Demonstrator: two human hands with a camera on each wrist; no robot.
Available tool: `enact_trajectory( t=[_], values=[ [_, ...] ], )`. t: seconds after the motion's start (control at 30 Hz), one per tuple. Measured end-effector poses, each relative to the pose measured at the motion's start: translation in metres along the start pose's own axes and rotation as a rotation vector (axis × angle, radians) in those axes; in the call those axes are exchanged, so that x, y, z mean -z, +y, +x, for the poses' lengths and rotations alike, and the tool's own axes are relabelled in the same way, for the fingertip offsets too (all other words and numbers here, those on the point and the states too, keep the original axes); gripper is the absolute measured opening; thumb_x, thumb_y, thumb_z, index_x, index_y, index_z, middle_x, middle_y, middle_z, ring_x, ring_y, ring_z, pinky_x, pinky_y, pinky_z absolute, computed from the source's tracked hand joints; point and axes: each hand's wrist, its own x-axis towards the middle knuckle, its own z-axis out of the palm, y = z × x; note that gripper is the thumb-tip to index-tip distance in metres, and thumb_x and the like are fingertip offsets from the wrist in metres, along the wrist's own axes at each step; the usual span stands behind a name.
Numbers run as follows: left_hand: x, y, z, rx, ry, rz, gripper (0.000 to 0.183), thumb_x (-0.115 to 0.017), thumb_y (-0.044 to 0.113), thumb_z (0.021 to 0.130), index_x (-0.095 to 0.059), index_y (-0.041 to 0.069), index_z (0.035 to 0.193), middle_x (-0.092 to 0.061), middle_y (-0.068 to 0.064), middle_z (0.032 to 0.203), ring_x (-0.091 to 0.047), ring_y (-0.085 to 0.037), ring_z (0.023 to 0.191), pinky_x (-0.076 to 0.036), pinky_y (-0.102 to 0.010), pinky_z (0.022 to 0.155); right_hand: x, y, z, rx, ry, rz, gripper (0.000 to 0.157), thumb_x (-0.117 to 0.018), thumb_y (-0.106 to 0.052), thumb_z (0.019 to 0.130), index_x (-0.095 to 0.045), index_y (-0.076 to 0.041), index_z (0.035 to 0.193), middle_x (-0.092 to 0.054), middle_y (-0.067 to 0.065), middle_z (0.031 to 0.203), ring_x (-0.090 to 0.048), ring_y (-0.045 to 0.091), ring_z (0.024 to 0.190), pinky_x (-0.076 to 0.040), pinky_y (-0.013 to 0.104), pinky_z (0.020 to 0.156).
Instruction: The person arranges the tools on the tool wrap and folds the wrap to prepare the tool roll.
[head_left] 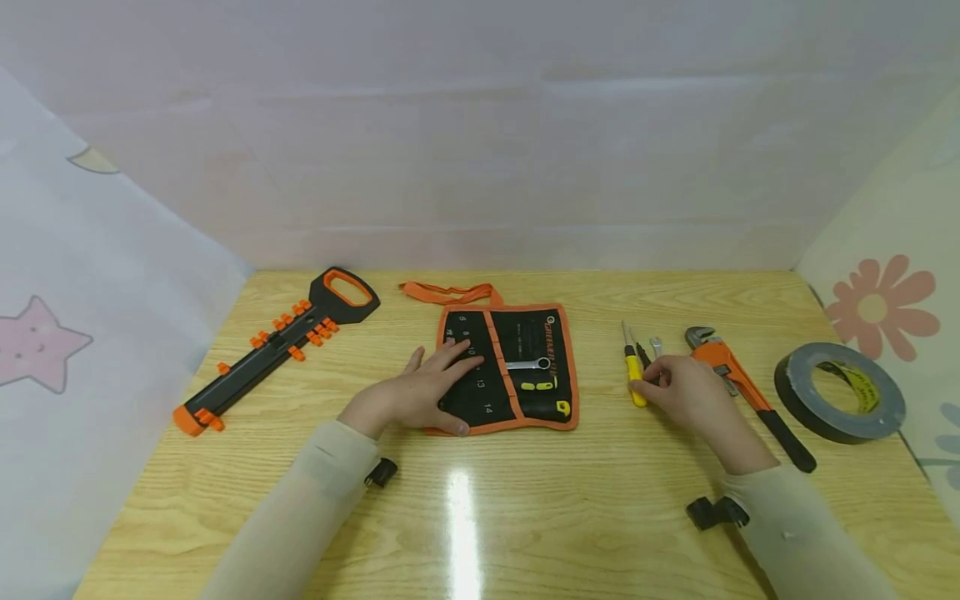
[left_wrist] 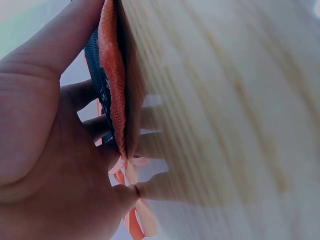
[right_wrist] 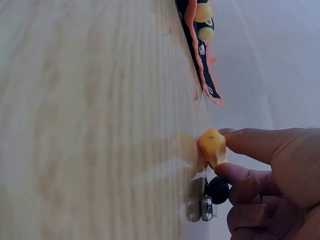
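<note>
On the table lies a black tool pouch (head_left: 536,333) with orange edging and numbered slots. My left hand (head_left: 423,392) rests on its left side with fingers spread; in the left wrist view the thumb lies over the orange edge (left_wrist: 112,85). A small wrench (head_left: 528,364) and yellow-ended tools (head_left: 562,407) sit in the pouch. To the right of it, my right hand (head_left: 686,396) pinches a yellow-handled screwdriver (head_left: 633,371) between thumb and finger. Beside this screwdriver are a black-handled tool (right_wrist: 217,190) and a silver wrench (head_left: 657,346), partly hidden by the fingers.
An orange pipe wrench (head_left: 738,379) with a black grip lies right of my right hand. Farther right is a roll of grey tape (head_left: 798,396). A black rack with orange clips (head_left: 255,367) lies at the left. An orange strap (head_left: 450,293) trails behind the pouch.
</note>
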Motion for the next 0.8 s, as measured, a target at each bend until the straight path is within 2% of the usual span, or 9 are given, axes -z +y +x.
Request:
enact_trajectory(
  t=[0.3,0.47,0.8],
  values=[
    [0.0003,0.0007,-0.0004,0.002,0.0,0.0,0.109,-0.085,0.046,0.093,-0.018,0.024,0.176,0.006,-0.008,0.184,0.006,-0.038,0.171,0.007,-0.069,0.133,-0.004,0.0006,0.0033,0.011,-0.013,-0.036,0.032,-0.078,-0.035,0.099,-0.081,-0.004,0.095,-0.075,0.005,0.079,-0.059,0.016,0.064,-0.046,0.03,0.061],
    [0.0001,0.0004,-0.0001,0.003,-0.002,0.002,0.109,-0.085,0.046,0.093,-0.018,0.025,0.176,0.007,-0.008,0.184,0.006,-0.037,0.171,0.007,-0.069,0.133,-0.0057,0.0014,0.0044,0.003,-0.016,-0.042,0.031,-0.077,-0.035,0.1,-0.08,-0.005,0.093,-0.073,0.004,0.076,-0.058,0.017,0.062,-0.044,0.03,0.058],
    [-0.0002,0.0005,0.0001,0.001,0.001,0.008,0.109,-0.085,0.047,0.093,-0.018,0.024,0.176,0.006,-0.008,0.184,0.007,-0.037,0.171,0.007,-0.069,0.133,-0.004,-0.0022,0.0014,-0.01,0.01,0.03,0.031,-0.076,-0.033,0.1,-0.078,-0.003,0.096,-0.067,0.003,0.075,-0.054,0.018,0.064,-0.042,0.031,0.062]
  ],
)
